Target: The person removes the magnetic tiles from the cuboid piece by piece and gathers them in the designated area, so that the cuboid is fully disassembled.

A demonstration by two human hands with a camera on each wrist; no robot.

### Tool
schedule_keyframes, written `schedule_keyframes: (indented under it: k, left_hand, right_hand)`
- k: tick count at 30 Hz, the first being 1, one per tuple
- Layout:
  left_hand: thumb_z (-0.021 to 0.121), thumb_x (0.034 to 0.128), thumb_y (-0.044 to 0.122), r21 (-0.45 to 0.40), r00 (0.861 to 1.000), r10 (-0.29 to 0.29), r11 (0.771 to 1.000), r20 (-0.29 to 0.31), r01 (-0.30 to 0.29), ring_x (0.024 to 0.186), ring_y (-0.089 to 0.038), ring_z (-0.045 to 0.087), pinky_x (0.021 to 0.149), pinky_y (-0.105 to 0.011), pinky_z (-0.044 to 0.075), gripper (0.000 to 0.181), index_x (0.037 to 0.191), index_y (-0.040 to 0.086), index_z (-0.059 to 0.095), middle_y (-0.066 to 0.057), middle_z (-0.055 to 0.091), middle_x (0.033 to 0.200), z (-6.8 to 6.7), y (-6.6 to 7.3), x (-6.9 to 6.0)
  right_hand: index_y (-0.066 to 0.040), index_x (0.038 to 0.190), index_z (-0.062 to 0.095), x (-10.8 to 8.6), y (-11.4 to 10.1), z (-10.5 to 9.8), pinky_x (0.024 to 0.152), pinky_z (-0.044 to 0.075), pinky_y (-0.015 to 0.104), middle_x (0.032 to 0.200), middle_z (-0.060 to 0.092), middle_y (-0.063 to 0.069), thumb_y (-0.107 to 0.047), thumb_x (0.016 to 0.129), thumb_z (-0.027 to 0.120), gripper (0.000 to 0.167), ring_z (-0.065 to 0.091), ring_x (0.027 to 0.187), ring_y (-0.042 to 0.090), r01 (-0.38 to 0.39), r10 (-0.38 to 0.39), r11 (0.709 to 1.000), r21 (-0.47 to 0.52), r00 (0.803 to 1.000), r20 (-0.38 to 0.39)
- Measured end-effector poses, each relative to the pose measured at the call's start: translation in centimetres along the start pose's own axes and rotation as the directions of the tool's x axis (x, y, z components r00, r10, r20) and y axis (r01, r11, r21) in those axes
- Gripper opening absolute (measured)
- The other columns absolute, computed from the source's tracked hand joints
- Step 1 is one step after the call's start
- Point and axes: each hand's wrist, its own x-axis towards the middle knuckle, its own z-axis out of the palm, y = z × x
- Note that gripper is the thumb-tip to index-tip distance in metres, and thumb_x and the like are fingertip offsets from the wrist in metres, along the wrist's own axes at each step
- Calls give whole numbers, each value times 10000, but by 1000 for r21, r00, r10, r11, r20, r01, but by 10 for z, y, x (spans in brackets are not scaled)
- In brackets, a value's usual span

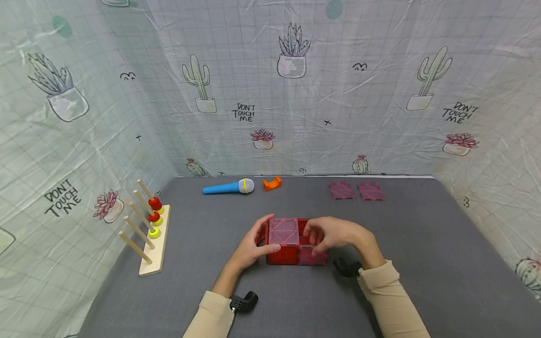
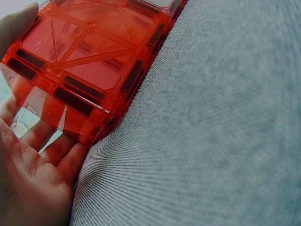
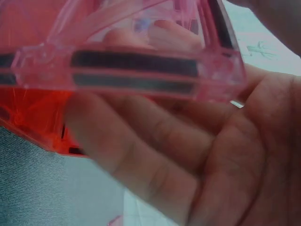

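A box built of see-through red and pink magnetic tiles [image 1: 283, 256] stands on the dark table, with a pink tile [image 1: 284, 231] lying flat over its left half. My left hand [image 1: 253, 241] grips the box's left end, thumb on the near upper edge; its fingers [image 2: 61, 146] show against the side in the left wrist view. At the right half, which is uncovered on top, my right hand [image 1: 334, 234] pinches a pink tile [image 1: 312, 256] on the near side. Its thumb is outside and its fingers [image 3: 141, 136] reach behind the tile.
Two pink tiles [image 1: 341, 190] lie at the back right. A blue toy microphone [image 1: 228, 187] and an orange curved piece [image 1: 272, 183] lie at the back. On the left stands a wooden peg board [image 1: 156, 256] with red and yellow rings. Patterned cloth [image 1: 291, 122] hangs around the table.
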Motion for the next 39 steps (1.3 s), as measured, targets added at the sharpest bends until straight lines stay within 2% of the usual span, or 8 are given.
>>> schedule_keyframes:
  k: [11, 23, 30, 39]
  left_hand:
    - [735, 851, 280, -3, 1000, 9, 1000, 9, -9, 1258, -240, 534, 1044, -416, 453, 809, 1551, 216, 335, -39, 522, 1441, -1, 1, -1]
    - [730, 853, 259, -3, 1000, 10, 1000, 9, -9, 1275, -233, 524, 1052, -408, 449, 822, 1558, 164, 319, -41, 513, 1455, -1, -1, 0]
    - [730, 850, 283, -1, 1000, 16, 1000, 6, -16, 1293, -251, 514, 1069, -448, 433, 781, 1533, 284, 352, -36, 513, 1459, -2, -2, 0]
    - [738, 845, 320, 6, 1000, 9, 1000, 3, -9, 1307, -243, 507, 1079, -468, 425, 788, 1530, 308, 349, -9, 505, 1465, -1, -4, 1]
  right_hand:
    - [-112, 935, 643, -2, 5, -2, 704, 506, 300, 848, 640, -12, -25, 783, 726, 194, 596, 783, 143, 37, -35, 999, -31, 998, 44]
    - [-71, 928, 666, -7, 10, -6, 719, 549, 273, 873, 673, 8, -9, 812, 700, 136, 641, 793, 144, 65, -67, 998, 23, 996, 66]
    - [-74, 926, 685, -11, 14, -9, 727, 556, 265, 890, 697, 12, -29, 832, 703, 106, 653, 802, 142, 64, -66, 997, 33, 996, 65]
    - [-66, 918, 695, -14, 18, -12, 734, 549, 262, 889, 697, -9, -49, 838, 706, 83, 649, 803, 126, 65, -65, 998, 11, 996, 57]
